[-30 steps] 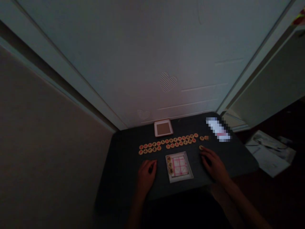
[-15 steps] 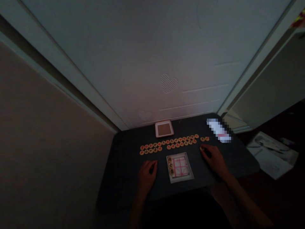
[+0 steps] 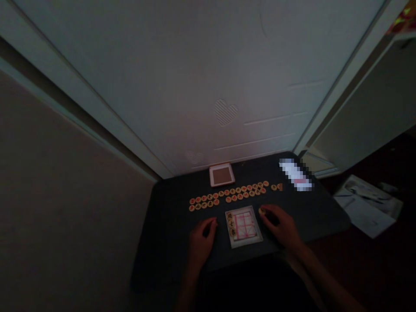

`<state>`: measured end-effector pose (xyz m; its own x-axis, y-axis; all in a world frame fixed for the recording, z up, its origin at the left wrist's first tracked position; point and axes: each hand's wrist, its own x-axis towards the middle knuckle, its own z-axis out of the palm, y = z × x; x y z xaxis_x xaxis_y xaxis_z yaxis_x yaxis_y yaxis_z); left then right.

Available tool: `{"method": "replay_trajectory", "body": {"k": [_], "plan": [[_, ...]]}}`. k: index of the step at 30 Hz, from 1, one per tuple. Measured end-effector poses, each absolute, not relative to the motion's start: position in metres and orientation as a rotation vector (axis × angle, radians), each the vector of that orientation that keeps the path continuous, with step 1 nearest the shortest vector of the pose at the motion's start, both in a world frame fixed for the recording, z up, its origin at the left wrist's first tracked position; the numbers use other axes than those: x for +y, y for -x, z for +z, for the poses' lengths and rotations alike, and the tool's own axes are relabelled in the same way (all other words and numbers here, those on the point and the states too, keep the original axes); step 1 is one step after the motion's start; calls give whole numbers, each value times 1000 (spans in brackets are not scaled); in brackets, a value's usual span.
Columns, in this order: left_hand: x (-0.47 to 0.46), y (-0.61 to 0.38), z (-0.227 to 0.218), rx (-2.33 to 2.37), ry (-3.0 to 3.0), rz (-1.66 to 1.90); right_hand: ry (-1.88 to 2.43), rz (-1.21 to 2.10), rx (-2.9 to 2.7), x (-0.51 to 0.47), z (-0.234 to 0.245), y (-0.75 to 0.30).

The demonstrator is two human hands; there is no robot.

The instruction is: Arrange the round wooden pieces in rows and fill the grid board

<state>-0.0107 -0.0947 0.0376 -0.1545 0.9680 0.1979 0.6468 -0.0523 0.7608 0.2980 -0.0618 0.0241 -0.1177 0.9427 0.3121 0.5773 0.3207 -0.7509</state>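
Observation:
A round Chinese chess piece (image 3: 261,211) is pinched between the thumb and fingertips of my right hand (image 3: 282,226), just right of the white box (image 3: 261,238). Inside this box lies a folded sheet with a pink grid (image 3: 246,225), and three black-marked pieces (image 3: 231,224) form a column along its left side. My left hand (image 3: 202,240) rests left of the box, thumb and fingertips pressed together; whatever is between them, if anything, cannot be made out. Beyond the box, several wooden pieces (image 3: 221,193) with red or black characters lie in two rows.
The dark table (image 3: 162,242) stands against a pale panel with embossed hearts (image 3: 225,112). A box lid (image 3: 222,175) lies at its back edge. Two more pieces (image 3: 274,187) sit at the right, near a bright pixelated object (image 3: 296,174). A white box (image 3: 368,206) is beyond the table's right side.
My right hand has moved left and slightly toward me with the chess piece, from near the two separate pieces to beside the box. My left hand stays about where it was.

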Motion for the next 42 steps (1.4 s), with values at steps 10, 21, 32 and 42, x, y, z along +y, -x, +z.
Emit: {"method": "replay_trajectory", "body": {"k": [10,21,32,42], "plan": [[-99,-36,77,1534,-1441,991,1031,698,-1913,-81,49,-248],[-100,-54,86,1385,-1107,957,928,711,-1878,-88,56,-229],[-100,-50,82,1401,-1192,960,994,878,-1835,-85,63,-232],[-105,-51,82,1366,-1230,988,1146,1142,-1673,-84,73,-230]]}}
